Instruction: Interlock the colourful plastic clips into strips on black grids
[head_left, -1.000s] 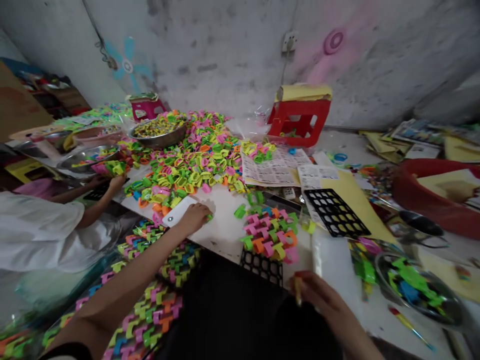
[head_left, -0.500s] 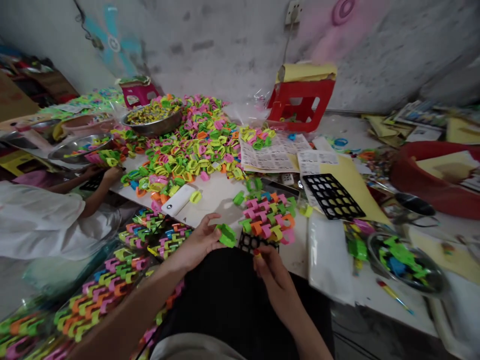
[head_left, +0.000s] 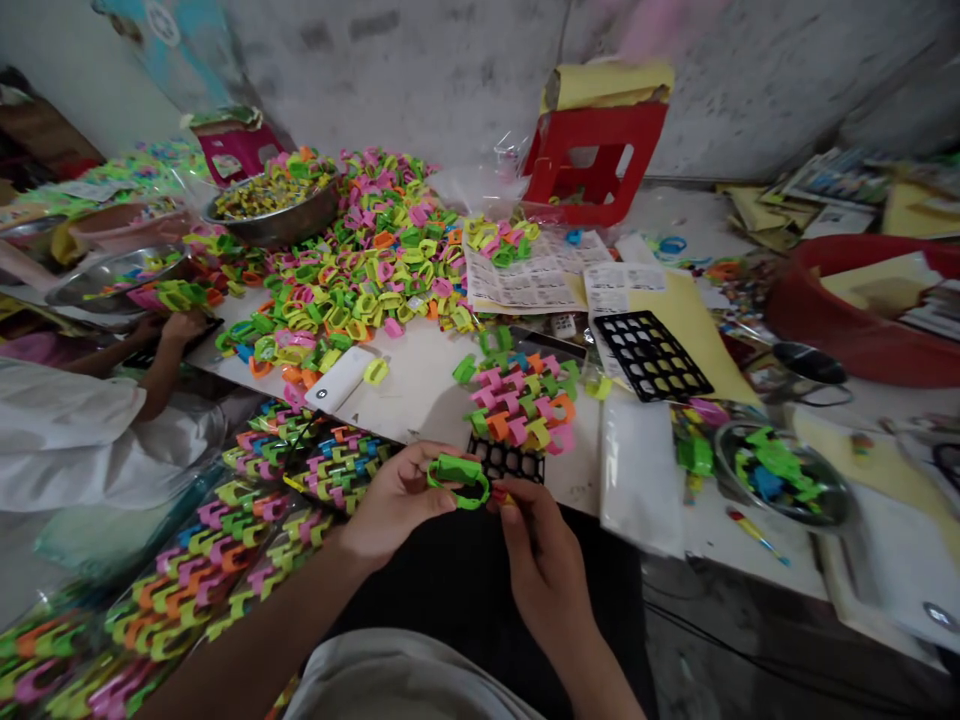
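Observation:
My left hand (head_left: 394, 505) pinches a green plastic ring-shaped piece (head_left: 459, 470) between thumb and fingers, its opening turned toward me. Close to its right side, my right hand (head_left: 544, 550) has its fingertips closed on a small red-and-yellow piece (head_left: 501, 494); most of that piece is hidden by the fingers. Just beyond both hands lies a black grid tray (head_left: 510, 462) at the table edge. Its far part is covered by rows of pink, green, orange and yellow plastic pieces (head_left: 517, 395).
A large heap of coloured pieces (head_left: 375, 270) spreads at the back, beside a metal bowl (head_left: 281, 222). On the right are a second black tray (head_left: 651, 355), clear bags (head_left: 641, 475) and a metal bowl of green pieces (head_left: 724, 450). A co-worker's arm (head_left: 161, 365) is at left.
My hands have come together: the green piece has turned so its opening shows, and the right hand's red-and-yellow piece has moved up to its side. The whole view has shifted slightly.

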